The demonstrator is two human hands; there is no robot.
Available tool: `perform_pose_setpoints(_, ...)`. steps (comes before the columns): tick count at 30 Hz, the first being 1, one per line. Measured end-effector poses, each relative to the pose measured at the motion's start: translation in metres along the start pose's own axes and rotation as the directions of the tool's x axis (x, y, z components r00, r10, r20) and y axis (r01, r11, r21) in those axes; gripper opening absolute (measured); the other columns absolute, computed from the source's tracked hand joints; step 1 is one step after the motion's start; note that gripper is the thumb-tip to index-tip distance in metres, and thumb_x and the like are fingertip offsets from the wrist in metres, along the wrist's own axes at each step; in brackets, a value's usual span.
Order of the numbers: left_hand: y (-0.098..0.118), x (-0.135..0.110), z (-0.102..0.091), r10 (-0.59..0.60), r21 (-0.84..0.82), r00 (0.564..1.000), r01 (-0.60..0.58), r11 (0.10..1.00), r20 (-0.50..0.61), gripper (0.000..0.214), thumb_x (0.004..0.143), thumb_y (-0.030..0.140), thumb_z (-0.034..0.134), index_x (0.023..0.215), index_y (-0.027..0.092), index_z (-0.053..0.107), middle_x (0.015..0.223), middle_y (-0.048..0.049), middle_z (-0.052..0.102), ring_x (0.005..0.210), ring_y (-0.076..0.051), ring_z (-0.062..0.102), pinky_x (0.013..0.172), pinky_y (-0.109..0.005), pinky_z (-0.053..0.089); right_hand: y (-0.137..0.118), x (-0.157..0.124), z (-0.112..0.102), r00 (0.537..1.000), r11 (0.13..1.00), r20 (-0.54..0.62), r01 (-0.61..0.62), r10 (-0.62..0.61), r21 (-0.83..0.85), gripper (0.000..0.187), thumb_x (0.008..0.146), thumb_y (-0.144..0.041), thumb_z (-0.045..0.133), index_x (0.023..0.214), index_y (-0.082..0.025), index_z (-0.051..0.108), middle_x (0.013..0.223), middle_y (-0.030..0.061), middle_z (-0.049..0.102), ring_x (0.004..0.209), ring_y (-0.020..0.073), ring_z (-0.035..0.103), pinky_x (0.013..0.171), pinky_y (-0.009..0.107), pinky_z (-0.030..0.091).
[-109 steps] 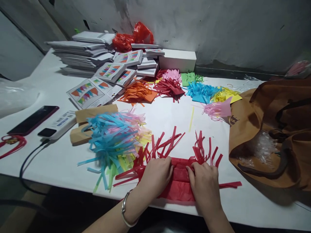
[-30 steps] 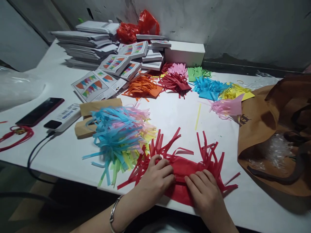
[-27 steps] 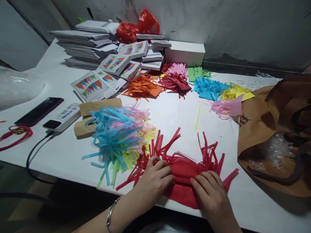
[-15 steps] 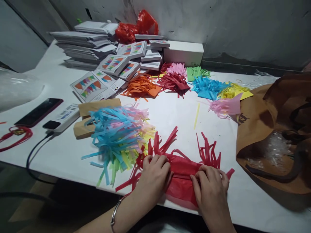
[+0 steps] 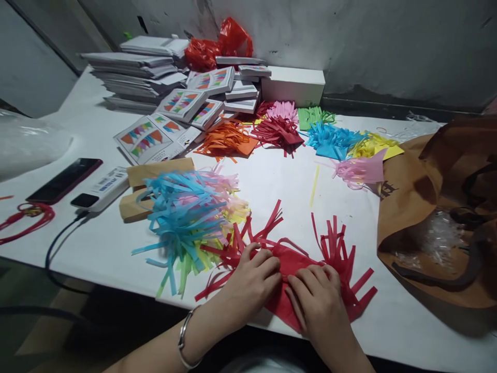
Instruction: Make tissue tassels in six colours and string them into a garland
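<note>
On the white tabletop (image 5: 272, 181), we hold red fringed paper (image 5: 293, 259) with our left hand (image 5: 252, 280) and right hand (image 5: 317, 300), palms down, fingers curled.

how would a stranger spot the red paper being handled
On the white table, look right of the blue fringe. The red paper lies under the left hand and right hand. Unlike the compact red bundle behind, it spreads fringe both ways.

white table (image 5: 279, 178) | on it: red fringed paper (image 5: 295, 257) | phone (image 5: 64, 181) | brown bag (image 5: 417, 199)
</note>
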State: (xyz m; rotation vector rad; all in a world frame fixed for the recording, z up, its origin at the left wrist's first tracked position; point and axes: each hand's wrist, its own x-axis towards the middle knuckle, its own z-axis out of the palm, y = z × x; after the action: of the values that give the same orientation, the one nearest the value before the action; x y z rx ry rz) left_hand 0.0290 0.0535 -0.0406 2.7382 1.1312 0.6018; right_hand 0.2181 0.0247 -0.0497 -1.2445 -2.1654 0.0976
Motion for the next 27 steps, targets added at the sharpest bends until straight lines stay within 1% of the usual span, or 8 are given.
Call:
perform_pose_setpoints(6, -0.002, -0.001, 0.006, -0.020, -0.076, 1.000, 0.019, 0.997, -0.021, 0.011, 0.093, 0.011, 0.057, 0.088, 0.018, 0.063, 0.095, -0.0022, 0.067, 0.091, -0.020, 0.054, 0.102, -0.044, 0.030, -0.002, 0.001, 0.005, 0.999, 0.999, 0.010, 0.046, -0.046, 0.021, 0.033, 0.101, -0.008, 0.034, 0.090, -0.016, 0.065, 0.082, 0.0050, 0.066, 0.077, 0.0182, 0.054, 0.094, 0.042, 0.035)
perform_pose_setpoints(13, -0.004, -0.004, 0.006, -0.198, -0.186, 0.980, 0.190, 0.964, -0.026, 0.011, 0.091, 0.022, 0.066, 0.081, 0.020, 0.063, 0.093, -0.0005, 0.068, 0.089, -0.019, 0.054, 0.088, -0.038, 0.033, 0.018, -0.026, -0.009, 0.999, 0.999, -0.031, -0.034, 0.035, 0.020, 0.026, 0.100, -0.013, 0.041, 0.097, -0.019, 0.066, 0.098, 0.0071, 0.067, 0.097, 0.0238, 0.056, 0.101, 0.047, 0.034)
perform_pose_setpoints(16, -0.001, -0.003, 0.007, -0.213, -0.127, 0.977, 0.212, 0.969, 0.007, 0.010, 0.093, 0.019, 0.062, 0.084, 0.020, 0.065, 0.097, -0.0012, 0.069, 0.089, -0.020, 0.055, 0.090, -0.041, 0.032, 0.020, -0.030, -0.012, 0.995, 0.995, -0.022, -0.099, 0.099, -0.001, 0.019, 0.098, -0.013, 0.048, 0.097, -0.020, 0.065, 0.101, 0.0067, 0.065, 0.099, 0.0232, 0.057, 0.104, 0.049, 0.033)
perform_pose_setpoints(19, 0.007, 0.003, 0.004, -0.258, -0.011, 0.962, 0.260, 0.966, 0.093, 0.012, 0.093, 0.015, 0.058, 0.085, 0.019, 0.066, 0.097, -0.0033, 0.069, 0.089, -0.022, 0.055, 0.091, -0.045, 0.033, 0.013, -0.026, -0.012, 0.988, 0.987, -0.017, -0.151, 0.151, -0.061, 0.014, 0.096, -0.013, 0.051, 0.094, -0.021, 0.063, 0.102, 0.0065, 0.065, 0.098, 0.0229, 0.059, 0.105, 0.051, 0.032)
perform_pose_setpoints(22, 0.014, 0.013, -0.001, -0.323, 0.099, 0.928, 0.309, 0.946, 0.184, 0.010, 0.088, 0.012, 0.058, 0.083, 0.017, 0.066, 0.095, -0.0067, 0.067, 0.090, -0.026, 0.055, 0.089, -0.049, 0.036, 0.002, -0.016, -0.010, 0.958, 0.949, -0.028, -0.285, 0.284, -0.138, 0.013, 0.094, -0.015, 0.051, 0.087, -0.020, 0.060, 0.101, 0.0080, 0.066, 0.099, 0.0256, 0.059, 0.105, 0.056, 0.031)
perform_pose_setpoints(24, 0.016, 0.018, -0.004, -0.350, 0.152, 0.915, 0.324, 0.934, 0.200, 0.010, 0.087, 0.011, 0.058, 0.084, 0.017, 0.066, 0.094, -0.0080, 0.066, 0.090, -0.027, 0.055, 0.089, -0.052, 0.037, -0.004, -0.011, -0.010, 0.932, 0.915, -0.030, -0.360, 0.360, -0.183, 0.014, 0.093, -0.016, 0.050, 0.082, -0.020, 0.059, 0.101, 0.0094, 0.066, 0.099, 0.0277, 0.058, 0.104, 0.058, 0.031)
perform_pose_setpoints(26, 0.016, 0.019, -0.006, -0.314, 0.175, 0.931, 0.284, 0.943, 0.185, 0.011, 0.088, 0.011, 0.059, 0.085, 0.017, 0.067, 0.095, -0.0075, 0.066, 0.091, -0.026, 0.055, 0.092, -0.054, 0.036, -0.006, -0.008, -0.010, 0.922, 0.900, -0.028, -0.384, 0.387, -0.205, 0.013, 0.093, -0.017, 0.051, 0.082, -0.020, 0.059, 0.101, 0.0096, 0.067, 0.098, 0.0285, 0.058, 0.103, 0.059, 0.031)
perform_pose_setpoints(27, 0.015, 0.019, -0.007, -0.253, 0.168, 0.951, 0.224, 0.960, 0.177, 0.011, 0.090, 0.012, 0.060, 0.085, 0.018, 0.067, 0.095, -0.0064, 0.066, 0.091, -0.025, 0.055, 0.094, -0.054, 0.035, -0.006, -0.008, -0.010, 0.926, 0.906, -0.027, -0.374, 0.376, -0.200, 0.013, 0.093, -0.017, 0.050, 0.085, -0.020, 0.060, 0.101, 0.0092, 0.067, 0.099, 0.0283, 0.058, 0.104, 0.059, 0.030)
